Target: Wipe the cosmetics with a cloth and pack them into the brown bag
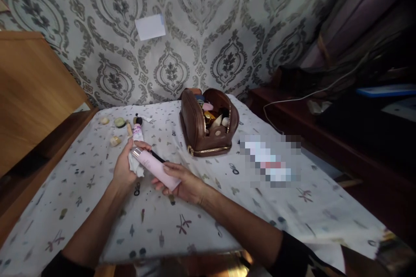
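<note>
A pale pink bottle [154,166] with a shiny silvery cap is tilted between my hands above the table. My right hand [190,185] is wrapped round its lower end. At the cap end, my left hand [122,168] is closed on a crumpled white wipe [136,167] and steadies the bottle. Just behind the bottle lies a dark stick-like item [157,156], partly hidden. A pink and white tube [138,132] lies beyond my left fingers. An unzipped brown cosmetic bag [191,127], filled with assorted items, stands farther back.
Small jars, including a green-lidded one [120,122] and a yellowish one [115,140], sit at the back left of the patterned tablecloth [156,233]. A blurred-out item [269,160] lies on the right. A wooden panel [35,95] borders the left; a cable [312,94] runs at right.
</note>
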The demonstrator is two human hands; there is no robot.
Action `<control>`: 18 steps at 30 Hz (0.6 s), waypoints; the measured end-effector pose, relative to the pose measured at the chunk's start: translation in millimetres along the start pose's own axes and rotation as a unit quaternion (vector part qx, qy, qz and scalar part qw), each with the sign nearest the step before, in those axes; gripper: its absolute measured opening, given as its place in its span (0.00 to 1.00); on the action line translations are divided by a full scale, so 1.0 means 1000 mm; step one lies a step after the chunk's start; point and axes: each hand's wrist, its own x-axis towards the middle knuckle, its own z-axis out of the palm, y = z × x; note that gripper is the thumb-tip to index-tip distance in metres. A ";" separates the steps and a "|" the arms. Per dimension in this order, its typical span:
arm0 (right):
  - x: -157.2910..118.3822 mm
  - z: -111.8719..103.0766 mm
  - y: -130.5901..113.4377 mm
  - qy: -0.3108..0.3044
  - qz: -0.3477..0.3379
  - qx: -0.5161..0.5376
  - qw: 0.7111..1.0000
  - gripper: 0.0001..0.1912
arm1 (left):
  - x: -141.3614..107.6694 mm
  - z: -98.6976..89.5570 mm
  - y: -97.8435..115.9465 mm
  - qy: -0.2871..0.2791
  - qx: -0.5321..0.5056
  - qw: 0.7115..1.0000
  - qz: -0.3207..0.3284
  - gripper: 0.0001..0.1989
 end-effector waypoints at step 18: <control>0.003 0.004 -0.001 0.043 -0.058 -0.026 0.997 0.26 | -0.033 0.023 -0.032 -0.019 0.145 0.988 -0.044 0.36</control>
